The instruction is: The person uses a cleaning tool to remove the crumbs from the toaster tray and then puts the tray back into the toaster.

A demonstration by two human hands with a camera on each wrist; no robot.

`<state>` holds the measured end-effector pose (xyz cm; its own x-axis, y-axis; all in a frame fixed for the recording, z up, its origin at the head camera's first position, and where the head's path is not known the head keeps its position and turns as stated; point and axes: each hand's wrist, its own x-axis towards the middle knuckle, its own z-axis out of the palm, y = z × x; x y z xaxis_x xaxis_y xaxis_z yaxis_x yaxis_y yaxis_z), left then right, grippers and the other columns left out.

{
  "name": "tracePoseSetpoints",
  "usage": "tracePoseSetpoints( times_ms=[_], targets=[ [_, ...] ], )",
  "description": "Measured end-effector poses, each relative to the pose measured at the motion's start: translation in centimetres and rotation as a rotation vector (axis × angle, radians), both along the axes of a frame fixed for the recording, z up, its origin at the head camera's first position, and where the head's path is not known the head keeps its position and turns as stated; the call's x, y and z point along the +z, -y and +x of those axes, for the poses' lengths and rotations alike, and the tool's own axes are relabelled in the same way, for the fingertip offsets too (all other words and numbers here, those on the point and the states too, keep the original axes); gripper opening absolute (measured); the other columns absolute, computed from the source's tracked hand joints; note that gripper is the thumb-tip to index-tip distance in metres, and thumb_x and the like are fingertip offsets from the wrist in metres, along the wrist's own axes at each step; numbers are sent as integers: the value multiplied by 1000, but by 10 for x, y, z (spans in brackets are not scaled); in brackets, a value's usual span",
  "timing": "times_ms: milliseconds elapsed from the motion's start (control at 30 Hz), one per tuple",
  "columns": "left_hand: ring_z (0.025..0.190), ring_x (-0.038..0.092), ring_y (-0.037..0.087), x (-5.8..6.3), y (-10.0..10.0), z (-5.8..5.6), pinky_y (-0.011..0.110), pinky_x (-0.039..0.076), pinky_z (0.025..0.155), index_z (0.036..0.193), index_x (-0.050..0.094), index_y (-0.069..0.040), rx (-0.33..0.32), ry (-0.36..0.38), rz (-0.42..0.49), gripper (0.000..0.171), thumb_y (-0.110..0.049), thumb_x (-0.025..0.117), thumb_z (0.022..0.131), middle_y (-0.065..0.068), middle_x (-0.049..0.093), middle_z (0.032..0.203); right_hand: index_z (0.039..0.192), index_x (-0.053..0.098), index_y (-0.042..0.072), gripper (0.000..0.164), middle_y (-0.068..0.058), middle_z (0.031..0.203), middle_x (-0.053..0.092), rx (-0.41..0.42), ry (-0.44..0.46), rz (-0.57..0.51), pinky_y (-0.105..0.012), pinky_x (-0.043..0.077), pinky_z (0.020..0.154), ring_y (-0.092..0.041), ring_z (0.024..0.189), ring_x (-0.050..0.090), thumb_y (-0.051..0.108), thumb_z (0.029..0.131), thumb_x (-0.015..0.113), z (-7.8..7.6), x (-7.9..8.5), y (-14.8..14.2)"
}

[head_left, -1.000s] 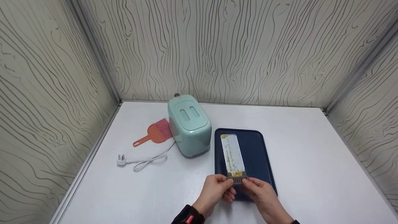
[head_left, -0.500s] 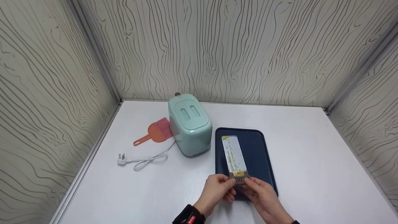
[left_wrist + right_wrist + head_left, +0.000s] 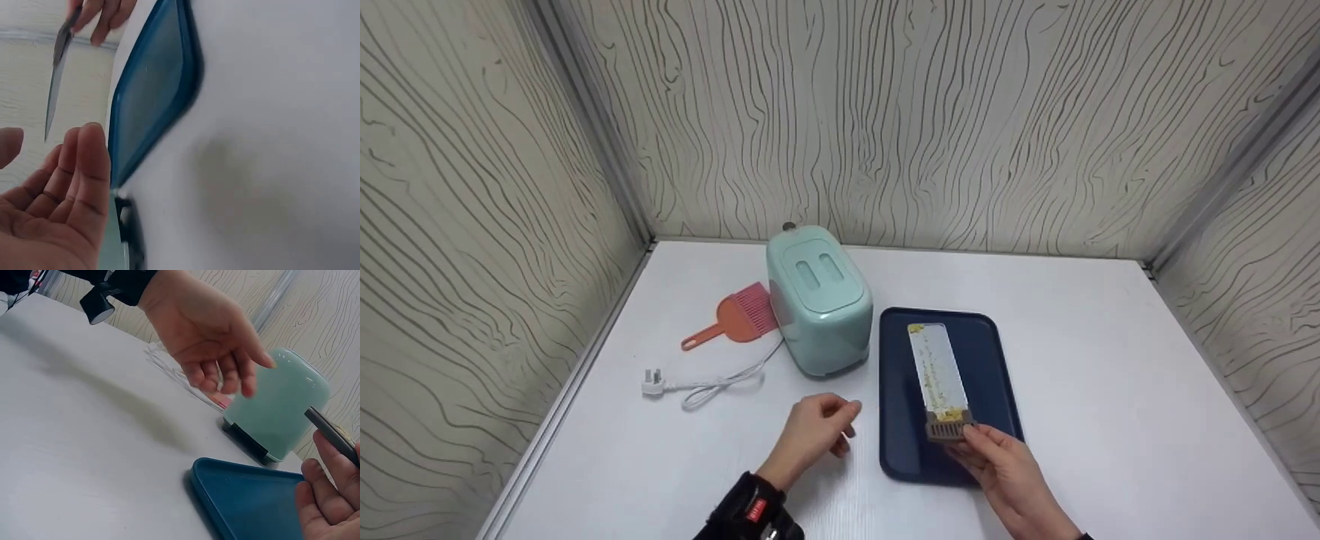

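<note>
My right hand (image 3: 1009, 472) pinches a crumb tray (image 3: 939, 367) by the right corner of its slotted grey-brown end. The crumb tray is long, narrow and pale, with yellow crumbs along it, thickest at both ends. Its far end points away from me, over the dark blue serving tray (image 3: 986, 375). Edge-on in the left wrist view, the crumb tray (image 3: 55, 84) appears raised above the blue tray. Left of the blue tray, my left hand (image 3: 814, 427) holds nothing, its fingers loosely bent. A mint-green toaster (image 3: 829, 330) stands behind, near the blue tray's left edge.
An orange dustpan (image 3: 735, 321) with a pink brush (image 3: 754, 307) lies left of the toaster. The toaster's white cord (image 3: 720, 384) and plug (image 3: 653, 386) lie on the white table (image 3: 1110, 375). Patterned panels (image 3: 885, 120) enclose the back and sides.
My left hand has let go of the crumb tray and moved left, off the blue tray. The right hand keeps its pinch, and the crumb tray has shifted slightly right.
</note>
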<state>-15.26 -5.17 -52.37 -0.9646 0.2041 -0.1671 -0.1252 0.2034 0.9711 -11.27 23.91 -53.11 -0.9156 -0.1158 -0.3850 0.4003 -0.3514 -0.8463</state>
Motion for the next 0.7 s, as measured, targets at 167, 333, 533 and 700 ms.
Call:
tracePoseSetpoints(
  times_ms=[167,333,533,700],
  targets=[
    [64,64,14,3,48,-17,31,54,61,102,73,-4,101,-119,-214,27,-30,65,99,3,68,82,120,64,3,23,-7,111,76,-24,18,10,-33,52,100,-13,106,71,19,105,59,0,1,-7],
    [73,64,14,5,88,-34,32,51,66,98,75,-8,281,-282,-426,18,-23,65,98,2,70,86,118,65,5,21,-3,108,76,-18,17,35,-31,52,100,-11,105,71,21,105,58,1,3,-10],
    [99,66,34,1,133,-60,48,52,87,110,72,-2,423,-474,-613,21,-13,67,93,15,72,105,120,64,4,23,-4,109,76,-52,24,63,-31,53,99,-12,104,72,21,105,60,0,6,-9],
    [127,50,52,-7,162,-75,66,43,101,132,60,4,390,-452,-753,45,-15,67,92,27,57,138,121,63,3,25,-5,109,76,-61,23,74,-31,53,99,-12,104,71,22,105,60,0,6,-12]
  ],
)
